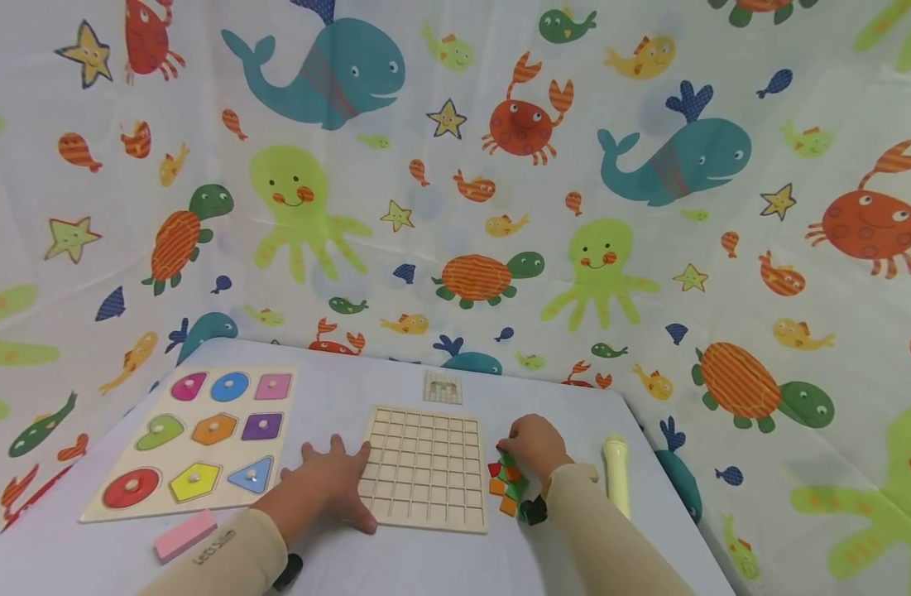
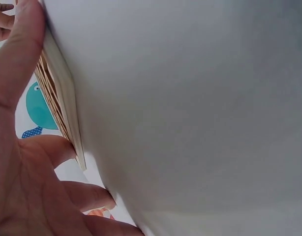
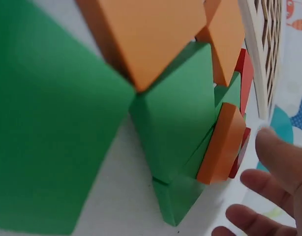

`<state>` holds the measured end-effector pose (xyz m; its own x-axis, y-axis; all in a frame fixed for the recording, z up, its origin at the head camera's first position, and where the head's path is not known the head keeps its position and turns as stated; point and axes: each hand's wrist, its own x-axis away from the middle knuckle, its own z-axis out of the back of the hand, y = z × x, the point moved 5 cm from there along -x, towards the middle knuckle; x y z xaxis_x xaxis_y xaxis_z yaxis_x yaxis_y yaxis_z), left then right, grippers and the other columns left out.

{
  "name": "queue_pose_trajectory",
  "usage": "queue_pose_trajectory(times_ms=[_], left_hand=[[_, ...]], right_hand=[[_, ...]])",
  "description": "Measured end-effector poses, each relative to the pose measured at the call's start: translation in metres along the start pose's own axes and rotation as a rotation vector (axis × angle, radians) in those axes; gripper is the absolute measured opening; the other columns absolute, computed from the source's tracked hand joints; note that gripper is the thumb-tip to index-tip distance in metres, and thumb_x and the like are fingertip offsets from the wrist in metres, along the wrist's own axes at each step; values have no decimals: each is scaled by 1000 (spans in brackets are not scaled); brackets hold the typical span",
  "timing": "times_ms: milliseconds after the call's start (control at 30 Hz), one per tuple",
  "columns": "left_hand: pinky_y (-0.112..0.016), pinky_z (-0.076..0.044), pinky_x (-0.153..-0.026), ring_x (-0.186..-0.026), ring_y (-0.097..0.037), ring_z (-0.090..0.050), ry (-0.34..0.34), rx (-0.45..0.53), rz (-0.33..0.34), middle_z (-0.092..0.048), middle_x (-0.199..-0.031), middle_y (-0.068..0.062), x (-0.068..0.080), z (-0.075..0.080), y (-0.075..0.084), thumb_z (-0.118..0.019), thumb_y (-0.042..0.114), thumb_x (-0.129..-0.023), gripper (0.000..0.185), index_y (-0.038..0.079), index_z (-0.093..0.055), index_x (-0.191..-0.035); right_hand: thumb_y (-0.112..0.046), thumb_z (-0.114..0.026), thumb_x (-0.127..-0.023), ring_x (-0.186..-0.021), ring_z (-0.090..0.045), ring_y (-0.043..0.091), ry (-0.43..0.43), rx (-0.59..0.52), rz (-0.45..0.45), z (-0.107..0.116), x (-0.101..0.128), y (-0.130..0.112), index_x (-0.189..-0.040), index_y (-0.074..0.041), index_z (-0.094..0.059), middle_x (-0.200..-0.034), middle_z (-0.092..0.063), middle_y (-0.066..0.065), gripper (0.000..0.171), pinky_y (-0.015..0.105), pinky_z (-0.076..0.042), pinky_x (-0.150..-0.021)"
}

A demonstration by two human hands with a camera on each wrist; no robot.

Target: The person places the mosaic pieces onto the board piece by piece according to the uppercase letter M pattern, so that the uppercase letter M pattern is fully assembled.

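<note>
Wooden grid board [image 1: 425, 468] – pale, empty cells

The white worktop [image 1: 395, 555] carries a wooden grid board [image 1: 425, 466], which lies between the left hand [image 1: 334, 480] and the right hand [image 1: 533, 443]. Green, orange and red pieces [image 1: 507, 484] lie under the right hand. A shape puzzle [image 1: 198, 439] and a pink block [image 1: 184, 534] lie left of the left hand, a cream torch [image 1: 616, 473] right of the right hand, a small grid tile [image 1: 443, 386] beyond both

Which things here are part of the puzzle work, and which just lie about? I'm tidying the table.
In hand: grid board, coloured pieces, left hand, right hand.
Lying about: shape puzzle, pink block, small grid tile, white tube.
</note>
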<state>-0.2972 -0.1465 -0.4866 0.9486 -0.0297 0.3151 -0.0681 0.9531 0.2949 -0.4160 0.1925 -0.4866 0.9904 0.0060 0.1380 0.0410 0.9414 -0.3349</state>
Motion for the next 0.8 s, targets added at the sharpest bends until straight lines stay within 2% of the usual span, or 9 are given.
queue_pose_trajectory(times_ms=[100, 233, 333, 500, 633, 733, 800], left_hand=[[-97, -24, -100, -145, -79, -17, 0, 1, 1, -25, -167, -38, -1, -1, 0, -98, 71, -50, 138, 19, -40, -164], [-97, -25, -99, -145, -79, -18, 0, 0, 4, -25, -167, -38, -1, -1, 0, -99, 71, -51, 138, 19, -40, -164], [-96, -25, -100, -145, -78, -19, -4, 0, 5, -25, -167, -38, 0, -1, 0, -98, 70, -52, 137, 19, -40, -164], [-95, -26, -101, -145, -78, -18, -12, 0, 13, -25, -167, -38, 2, 3, 3, -98, 68, -55, 133, 18, -41, -164], [-95, -25, -102, -145, -78, -17, -17, 3, 8, -24, -168, -39, 4, 4, 5, -98, 67, -56, 132, 19, -41, -164], [-95, -26, -102, -145, -78, -17, -17, 1, 8, -23, -168, -38, 4, 4, 5, -98, 68, -56, 131, 19, -41, -164], [-95, -26, -102, -145, -78, -17, -13, -2, 9, -23, -168, -38, 4, 3, 5, -98, 68, -56, 132, 19, -41, -164]], right_hand=[[-37, -89, -86, -87, -62, 22, 12, -6, -4, -1, 2, -2, -91, -14, -79, -90, -74, 1, 26, 44, -59, -89], [-36, -92, -83, -79, -61, 22, 21, 15, -28, -1, 6, -5, -83, -13, -75, -80, -70, 1, 28, 38, -56, -77], [-33, -93, -83, -77, -59, 22, 24, 30, -47, -1, 11, -8, -84, -12, -75, -80, -67, 2, 27, 37, -55, -75], [-27, -90, -87, -78, -60, 22, 3, 8, -32, -2, 17, -12, -91, -10, -79, -85, -69, 2, 21, 38, -58, -79], [-24, -89, -88, -85, -61, 21, 22, -30, -27, -3, 18, -9, -96, -12, -81, -94, -72, 2, 17, 41, -60, -88], [-26, -89, -88, -92, -59, 21, 45, -38, 0, -5, 20, -9, -101, -14, -84, -103, -71, 1, 19, 43, -59, -94], [-29, -89, -87, -91, -57, 20, 65, -39, 40, -5, 23, -12, -105, -15, -85, -103, -69, 2, 23, 42, -58, -93]])
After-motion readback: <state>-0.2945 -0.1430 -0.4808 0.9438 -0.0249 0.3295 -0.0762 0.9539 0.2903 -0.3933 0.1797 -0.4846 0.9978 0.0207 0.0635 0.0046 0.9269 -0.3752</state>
